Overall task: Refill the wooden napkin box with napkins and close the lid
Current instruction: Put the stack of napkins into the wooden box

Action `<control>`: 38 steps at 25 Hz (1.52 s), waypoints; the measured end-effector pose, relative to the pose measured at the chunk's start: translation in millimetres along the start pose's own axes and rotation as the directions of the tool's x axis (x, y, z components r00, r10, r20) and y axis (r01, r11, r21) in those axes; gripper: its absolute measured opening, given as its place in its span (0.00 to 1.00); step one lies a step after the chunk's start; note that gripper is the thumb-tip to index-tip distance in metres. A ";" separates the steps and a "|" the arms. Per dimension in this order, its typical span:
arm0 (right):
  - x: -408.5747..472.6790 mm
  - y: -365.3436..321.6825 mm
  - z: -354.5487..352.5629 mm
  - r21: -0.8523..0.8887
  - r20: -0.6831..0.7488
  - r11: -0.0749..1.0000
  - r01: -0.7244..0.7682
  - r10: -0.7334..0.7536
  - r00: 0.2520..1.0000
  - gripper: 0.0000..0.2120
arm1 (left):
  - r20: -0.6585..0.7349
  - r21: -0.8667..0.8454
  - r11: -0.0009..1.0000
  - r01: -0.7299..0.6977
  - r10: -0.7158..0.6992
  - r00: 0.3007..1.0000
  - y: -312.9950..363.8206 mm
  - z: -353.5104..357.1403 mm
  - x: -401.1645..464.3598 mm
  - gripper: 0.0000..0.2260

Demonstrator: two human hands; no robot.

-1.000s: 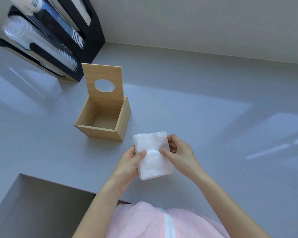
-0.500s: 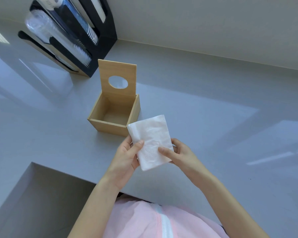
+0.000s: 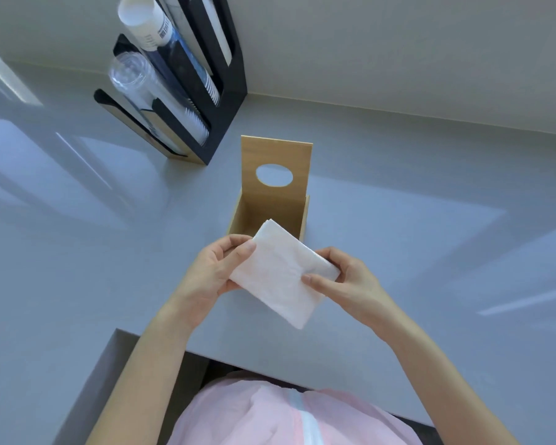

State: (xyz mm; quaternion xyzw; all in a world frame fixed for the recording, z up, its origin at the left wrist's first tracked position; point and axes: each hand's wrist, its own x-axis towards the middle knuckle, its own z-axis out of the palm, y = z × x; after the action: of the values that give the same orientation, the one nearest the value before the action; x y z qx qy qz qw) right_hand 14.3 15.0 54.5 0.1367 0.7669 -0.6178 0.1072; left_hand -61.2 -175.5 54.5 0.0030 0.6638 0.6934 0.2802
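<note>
The wooden napkin box stands on the grey counter with its lid upright at the back; an oval hole pierces the lid. The part of the inside that shows looks bare. A stack of white napkins is held tilted just in front of and above the box's front edge, its far corner over the opening. My left hand pinches the stack's left edge. My right hand grips its right side, thumb on top.
A black cup dispenser with stacks of clear and paper cups leans against the wall at the back left of the box. The grey counter stretches to the right. Its front edge has a recessed corner at lower left.
Both hands have carried the napkin stack up and forward toward the box and turned it diagonal. The camera has shifted, so the box now sits nearer the middle of the view.
</note>
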 end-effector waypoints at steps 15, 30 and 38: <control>60.1 -34.0 42.8 -0.042 -0.539 0.997 -0.066 0.032 0.842 0.10 | 0.002 0.322 0.942 -0.100 0.105 0.995 25.7 -55.3 62.3 0.02; 99.9 -49.2 29.9 -0.902 -0.295 0.367 -0.227 -0.139 0.945 0.11 | 0.296 0.917 0.138 -0.375 0.398 0.868 18.0 -29.0 87.7 0.06; 113.0 -44.1 37.1 -0.974 -0.159 0.164 -0.159 0.014 0.987 0.15 | 0.394 0.898 -0.270 -0.349 0.138 0.909 20.9 -19.6 92.5 0.10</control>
State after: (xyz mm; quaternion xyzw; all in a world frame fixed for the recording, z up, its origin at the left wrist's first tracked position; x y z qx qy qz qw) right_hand -107.2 -21.3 49.4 0.1133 0.9796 0.0374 0.1616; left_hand -154.6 -156.4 37.5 0.3995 0.9132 -0.0385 0.0708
